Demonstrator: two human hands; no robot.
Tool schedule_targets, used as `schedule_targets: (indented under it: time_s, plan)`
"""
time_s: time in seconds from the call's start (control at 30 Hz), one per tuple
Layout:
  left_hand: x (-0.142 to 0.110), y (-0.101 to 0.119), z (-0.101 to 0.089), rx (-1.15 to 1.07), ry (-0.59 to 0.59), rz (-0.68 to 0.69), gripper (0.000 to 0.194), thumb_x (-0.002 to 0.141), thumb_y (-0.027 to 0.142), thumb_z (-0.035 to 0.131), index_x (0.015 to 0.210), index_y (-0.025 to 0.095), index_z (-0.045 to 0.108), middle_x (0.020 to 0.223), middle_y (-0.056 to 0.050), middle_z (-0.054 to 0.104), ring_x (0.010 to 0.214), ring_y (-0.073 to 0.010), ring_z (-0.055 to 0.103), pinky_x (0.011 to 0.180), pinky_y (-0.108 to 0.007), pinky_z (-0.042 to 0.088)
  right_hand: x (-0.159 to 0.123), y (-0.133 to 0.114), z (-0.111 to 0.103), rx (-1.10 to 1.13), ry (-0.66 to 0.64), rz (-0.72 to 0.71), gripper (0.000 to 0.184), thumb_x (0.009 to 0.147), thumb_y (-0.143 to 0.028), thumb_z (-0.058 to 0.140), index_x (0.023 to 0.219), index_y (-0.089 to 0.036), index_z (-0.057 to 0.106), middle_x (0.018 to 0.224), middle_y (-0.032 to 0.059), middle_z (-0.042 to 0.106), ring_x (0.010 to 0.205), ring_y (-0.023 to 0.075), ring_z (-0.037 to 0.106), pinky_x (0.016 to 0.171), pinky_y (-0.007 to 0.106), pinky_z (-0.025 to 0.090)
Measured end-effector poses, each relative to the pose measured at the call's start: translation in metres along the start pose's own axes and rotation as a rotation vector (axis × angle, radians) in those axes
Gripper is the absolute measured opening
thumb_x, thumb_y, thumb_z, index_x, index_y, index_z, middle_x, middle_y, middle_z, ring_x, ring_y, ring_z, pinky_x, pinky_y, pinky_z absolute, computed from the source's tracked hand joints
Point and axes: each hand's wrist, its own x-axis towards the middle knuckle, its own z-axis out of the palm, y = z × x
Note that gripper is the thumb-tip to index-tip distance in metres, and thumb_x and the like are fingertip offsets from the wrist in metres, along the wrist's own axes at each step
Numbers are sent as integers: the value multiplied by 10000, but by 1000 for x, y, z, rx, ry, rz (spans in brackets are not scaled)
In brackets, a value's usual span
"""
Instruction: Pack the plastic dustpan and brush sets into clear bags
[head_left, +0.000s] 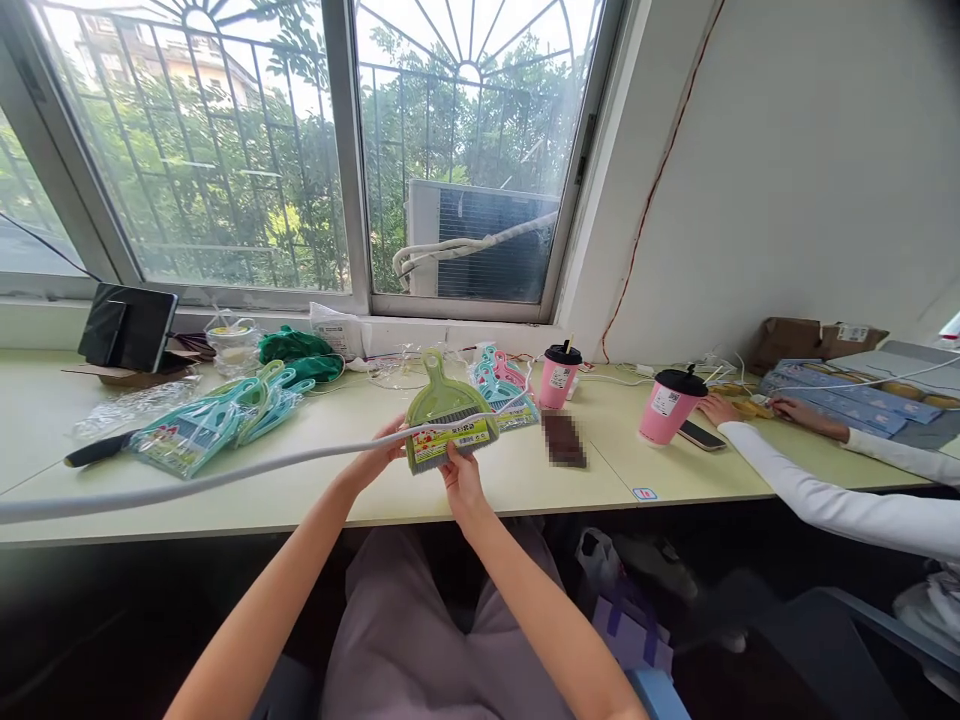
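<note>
- The green dustpan-and-brush set [431, 415] is in both hands, above the near part of the worktop [360, 500], its handle pointing away and its yellow label facing the person.
- The left hand [379, 455] grips the left edge; the cord hides part of it, so the exact placing of each finger cannot be told.
- The right hand [463, 480] pinches the lower edge, thumb on the front near the label; the fingers behind are mostly hidden.
- A firm but light pinch at the rim probably serves best: pressing on the bristles could bend them, and a thumb across the label could crease it.
- Two points of support, side and bottom, should check any twisting; gripping from one corner alone would likely let the set swing.
- The pale cord [225, 478] crosses in front of the left hand and the set, so any turn of the set is better made slowly, clear of it, lest it snag.
- The wrapped sets [184, 430] lie to the left beside a black handle [97, 452], which calls for care when reaching there.
- The nearer pink cup [558, 382] stands to the right, so wide elbow or wrist sweeps that way risk a spill.
</note>
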Motion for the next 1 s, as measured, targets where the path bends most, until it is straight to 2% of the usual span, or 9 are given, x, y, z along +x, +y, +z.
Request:
schedule_targets:
  time_s: [0.13, 0.3, 0.47, 0.6, 0.67, 0.77, 0.83, 0.9, 1.0]
  plan:
    - [-2, -13, 3, 43, 37, -10, 610, 765, 573, 713, 1253, 210, 658, 1192, -133, 705, 1175, -350, 616, 986, -489, 481, 2, -3, -1, 38, 51, 1, 271, 716, -300, 775, 928, -214, 629, 1014, 56, 745, 1135, 214, 658, 961, 323, 570]
    - [1, -18, 14, 314, 136, 58, 429, 743, 522, 702, 986, 173, 754, 958, -103, 758, 945, -326, 687, 882, -482, 526, 4, -4, -4, 71, 95, 40, 298, 704, -282, 800, 937, -216, 627, 960, 44, 750, 1085, 207, 685, 948, 309, 579]
    - [-7, -14, 27, 707, 42, 153, 231, 820, 321, 574, 920, 222, 758, 834, -59, 748, 796, -263, 686, 773, -386, 535, 9, -11, -9, 53, 58, 31, 271, 747, -287, 774, 966, -193, 646, 928, 53, 752, 1040, 211, 703, 923, 316, 593]
    - [-20, -11, 29, 919, -39, 238, 220, 852, 293, 542, 866, 249, 757, 950, -86, 740, 922, -275, 674, 878, -405, 497, 13, -17, -18, 44, 84, 81, 233, 729, -207, 770, 916, -193, 630, 872, 48, 747, 1011, 198, 711, 895, 285, 597]
    - [-22, -6, 17, 883, -87, 236, 212, 846, 338, 578, 904, 257, 766, 1075, -92, 730, 1045, -289, 650, 965, -427, 463, 14, -20, -23, 30, 70, 108, 231, 710, -162, 763, 886, -191, 615, 871, 55, 745, 1009, 207, 710, 884, 297, 601]
    - [-16, 7, -19, 730, -125, 117, 309, 819, 455, 631, 994, 239, 767, 1136, -107, 727, 1119, -309, 631, 1030, -443, 426, 14, -27, -32, -40, -5, 116, 258, 685, -158, 770, 883, -189, 609, 922, 69, 744, 1032, 234, 700, 876, 342, 604]
    - [-6, 19, -46, 608, 73, 54, 442, 791, 574, 631, 994, 205, 764, 1133, -143, 727, 1152, -340, 616, 1031, -458, 423, 15, -33, -37, -119, -71, 137, 259, 684, -186, 780, 885, -193, 617, 948, 72, 740, 1045, 252, 693, 865, 375, 605]
    - [7, 29, -63, 401, 281, 62, 670, 794, 709, 527, 1157, 175, 706, 1253, -169, 673, 1231, -355, 571, 1036, -482, 419, 16, -39, -41, -198, -122, 174, 237, 689, -201, 780, 874, -196, 631, 951, 69, 738, 1029, 255, 696, 849, 386, 603]
    - [27, 37, -63, 113, 170, -10, 843, 784, 819, 398, 1290, 185, 628, 1303, -188, 639, 1220, -356, 586, 969, -487, 480, 19, -45, -47, -309, -215, 230, 226, 677, -188, 783, 871, -173, 667, 940, 77, 739, 948, 240, 712, 818, 363, 595]
